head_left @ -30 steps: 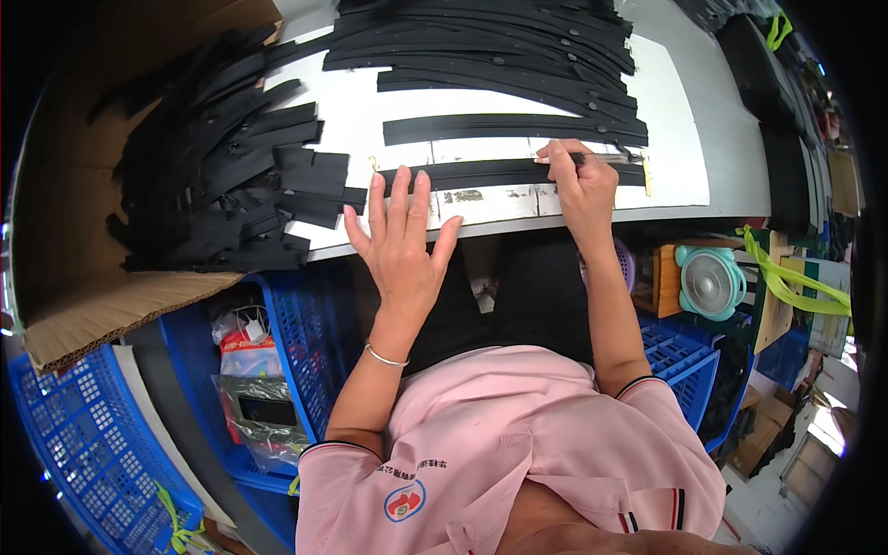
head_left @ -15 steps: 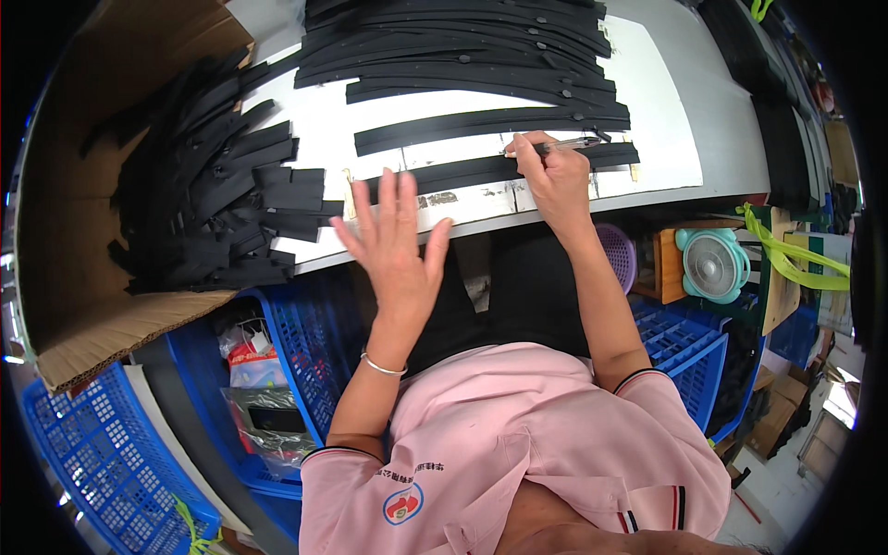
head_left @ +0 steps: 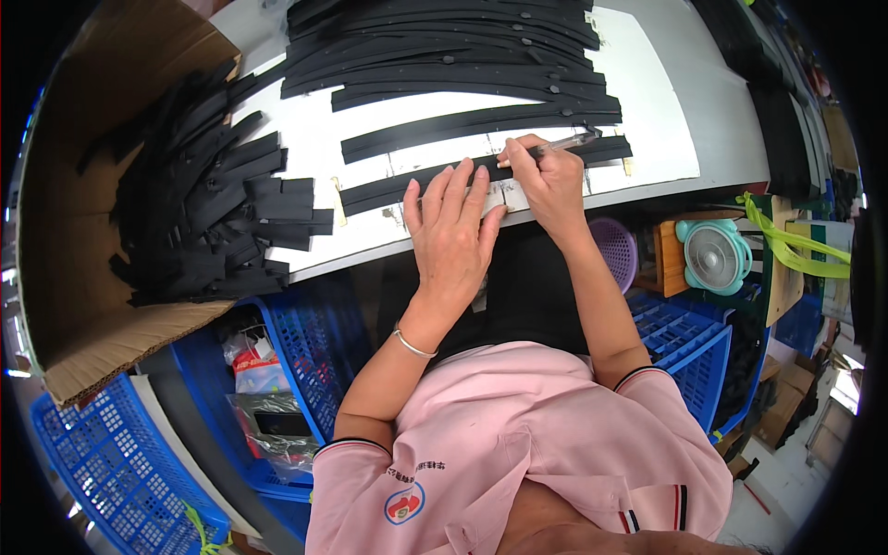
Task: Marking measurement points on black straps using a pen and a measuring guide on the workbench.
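A black fabric strip [head_left: 377, 197] lies lengthwise near the front edge of a white board [head_left: 661, 129]. My left hand [head_left: 451, 227] rests on it with the fingers extended. In my right hand [head_left: 553, 190] is a pen [head_left: 569, 141], clear-barrelled, with its tip down at the strip just right of my left fingertips. Any mark at the tip is too small to make out. Just beyond lies a second black strip [head_left: 416, 137], and past that several more strips [head_left: 416, 55] are spread in overlapping rows.
At the left, a cardboard box [head_left: 69, 347] stands on its side with a heap of black strips [head_left: 199, 199] spilling from it. Below the table are blue plastic crates [head_left: 319, 370], a purple basket [head_left: 614, 252] and a small turquoise fan [head_left: 714, 256]. Dark rolled material [head_left: 777, 139] lines the right side.
My left hand has moved right and come down onto the near strip, close to my right hand. The pen stays in my right hand at nearly the same place.
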A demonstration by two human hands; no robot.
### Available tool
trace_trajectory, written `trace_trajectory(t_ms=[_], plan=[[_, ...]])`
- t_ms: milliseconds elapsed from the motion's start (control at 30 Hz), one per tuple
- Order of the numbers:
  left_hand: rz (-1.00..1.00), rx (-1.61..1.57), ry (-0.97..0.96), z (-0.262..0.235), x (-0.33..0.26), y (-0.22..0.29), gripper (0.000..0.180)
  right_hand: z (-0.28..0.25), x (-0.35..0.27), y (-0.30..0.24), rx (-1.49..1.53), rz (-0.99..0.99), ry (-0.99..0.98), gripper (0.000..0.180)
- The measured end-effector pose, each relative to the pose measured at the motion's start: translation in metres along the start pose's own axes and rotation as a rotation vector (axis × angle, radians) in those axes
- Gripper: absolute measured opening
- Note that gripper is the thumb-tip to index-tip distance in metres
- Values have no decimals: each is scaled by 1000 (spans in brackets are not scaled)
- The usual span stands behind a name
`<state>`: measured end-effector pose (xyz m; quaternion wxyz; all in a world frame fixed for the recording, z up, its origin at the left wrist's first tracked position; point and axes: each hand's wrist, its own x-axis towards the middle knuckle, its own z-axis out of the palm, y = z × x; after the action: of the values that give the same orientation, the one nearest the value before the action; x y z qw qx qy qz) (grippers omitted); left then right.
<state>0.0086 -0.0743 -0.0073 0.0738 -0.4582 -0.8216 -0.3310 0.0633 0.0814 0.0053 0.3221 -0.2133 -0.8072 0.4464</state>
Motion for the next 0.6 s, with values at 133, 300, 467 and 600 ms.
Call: trace_trajectory(t_ms=[133, 300, 467, 600], plan=[[4, 3, 1, 2, 0, 0, 46, -3, -2, 9, 30, -3, -91, 24], [11, 21, 18, 5, 1, 1, 45, -4, -3, 12, -55, -35, -112, 23], [18, 42, -4, 3, 1, 0, 46, -10, -3, 4, 95, 10, -137, 21], [14, 61, -25, 1, 0, 0, 46, -45, -2, -3, 354, 107, -21, 25]])
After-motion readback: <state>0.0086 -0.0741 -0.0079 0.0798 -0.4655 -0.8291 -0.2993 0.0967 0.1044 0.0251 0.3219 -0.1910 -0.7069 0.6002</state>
